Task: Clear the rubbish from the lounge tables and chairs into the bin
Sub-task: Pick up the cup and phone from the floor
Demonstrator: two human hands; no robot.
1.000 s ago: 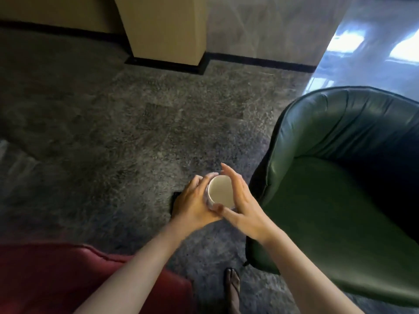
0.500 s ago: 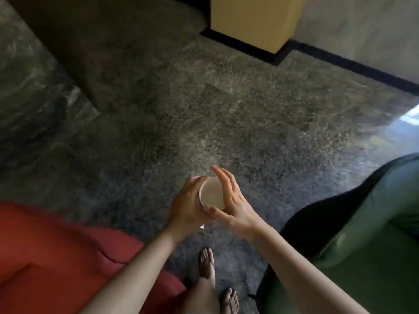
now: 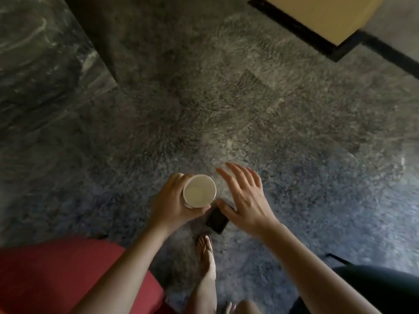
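Carrying is the step in hand, I judge: the left hand (image 3: pixel 169 207) grips the paper cup (image 3: pixel 199 190) around its wall, mouth up, in the air above the carpet (image 3: pixel 272 121). The right hand (image 3: pixel 246 200) is just beside the cup, not touching it, fingers straight and spread, holding nothing. No bin is in view, so the next move calls for finding it with the cup kept upright. The carpet is grey and shaggy. A red seat (image 3: pixel 68 273) is at lower left, a dark chair (image 3: pixel 374 291) at lower right, a yellow pillar (image 3: pixel 328 17) at top right.
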